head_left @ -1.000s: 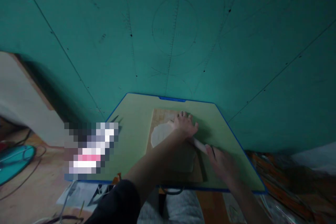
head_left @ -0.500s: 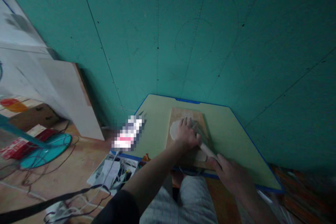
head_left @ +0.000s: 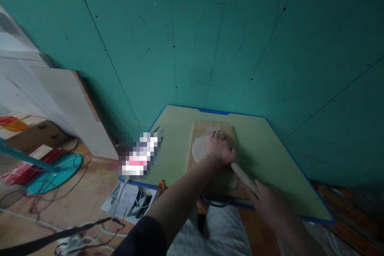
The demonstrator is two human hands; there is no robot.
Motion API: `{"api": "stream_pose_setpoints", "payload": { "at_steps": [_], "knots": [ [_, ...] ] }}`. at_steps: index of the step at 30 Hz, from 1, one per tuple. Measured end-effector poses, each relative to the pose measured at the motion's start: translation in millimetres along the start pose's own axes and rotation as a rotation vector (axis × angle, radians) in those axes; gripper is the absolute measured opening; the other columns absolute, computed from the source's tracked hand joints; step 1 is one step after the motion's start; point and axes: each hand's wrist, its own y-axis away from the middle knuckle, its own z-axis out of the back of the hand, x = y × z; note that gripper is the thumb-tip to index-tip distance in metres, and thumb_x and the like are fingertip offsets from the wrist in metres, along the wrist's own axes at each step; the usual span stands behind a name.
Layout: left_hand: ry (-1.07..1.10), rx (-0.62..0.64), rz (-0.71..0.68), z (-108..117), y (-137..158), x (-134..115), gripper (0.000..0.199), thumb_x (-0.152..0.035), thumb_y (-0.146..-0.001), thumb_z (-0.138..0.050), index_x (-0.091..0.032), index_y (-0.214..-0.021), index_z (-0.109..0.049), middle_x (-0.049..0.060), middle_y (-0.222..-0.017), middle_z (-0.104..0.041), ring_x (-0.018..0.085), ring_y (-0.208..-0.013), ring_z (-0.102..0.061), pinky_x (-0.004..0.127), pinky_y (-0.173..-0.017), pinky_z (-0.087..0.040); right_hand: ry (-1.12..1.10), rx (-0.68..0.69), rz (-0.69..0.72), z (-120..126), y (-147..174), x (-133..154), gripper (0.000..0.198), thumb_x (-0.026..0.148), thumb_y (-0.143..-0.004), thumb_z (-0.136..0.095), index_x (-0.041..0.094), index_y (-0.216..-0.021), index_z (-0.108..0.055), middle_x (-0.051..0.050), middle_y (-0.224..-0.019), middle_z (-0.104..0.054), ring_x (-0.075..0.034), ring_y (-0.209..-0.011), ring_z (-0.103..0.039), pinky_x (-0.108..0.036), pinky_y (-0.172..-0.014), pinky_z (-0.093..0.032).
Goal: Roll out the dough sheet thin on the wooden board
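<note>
A pale, thin rolling pin (head_left: 243, 175) lies slanted across a flattened white sheet (head_left: 199, 150) that looks like dough or clay. My left hand (head_left: 221, 147) is closed over the far part of the pin, its fingers curled and covering the far end. At the near end, my right hand (head_left: 267, 196) grips the pin just off the lower right corner of the board. Under the sheet is a wooden board (head_left: 198, 127). My left forearm and hand hide the middle of the sheet.
The board rests on a pale green table (head_left: 177, 128) with a blue rim. A lit, pixelated device (head_left: 139, 158) stands at its left edge, and a small orange-brown scrap (head_left: 162, 184) lies nearby. A green wall (head_left: 135, 48) rises behind. Cables and a box (head_left: 132, 202) are on the left.
Both hands have shifted right over the board with the rolling pin, the right hand also a little nearer to me. My left fingers are more curled. The view has moved slightly.
</note>
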Motion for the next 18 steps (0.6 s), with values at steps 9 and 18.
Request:
{"api": "stream_pose_setpoints", "payload": {
  "at_steps": [9, 18],
  "knots": [
    [0.137, 0.088, 0.229, -10.2, -44.9, -24.2, 0.049, -0.050, -0.086, -0.046, -0.016, -0.112, -0.069, 0.015, -0.128, -0.061, 0.034, -0.118, -0.051, 0.051, -0.093, -0.044, 0.066, 0.057, -0.087, -1.1, -8.4, -25.8, 0.041, 0.051, -0.097, -0.041, 0.023, -0.115, -0.066, -0.012, -0.085, -0.076, -0.031, -0.078, -0.073, -0.033, -0.062, -0.046],
    [0.120, 0.073, 0.186, -13.2, -48.7, -26.4, 0.043, -0.042, -0.087, -0.048, -0.015, -0.114, -0.068, 0.016, -0.135, -0.057, 0.032, -0.125, -0.049, 0.048, -0.100, -0.042, -0.104, 0.053, -0.118, -14.1, -13.2, -37.3, 0.048, 0.053, -0.095, -0.042, 0.021, -0.124, -0.062, -0.013, -0.098, -0.077, -0.029, -0.083, -0.074, -0.032, -0.063, -0.048]
  ]
}}
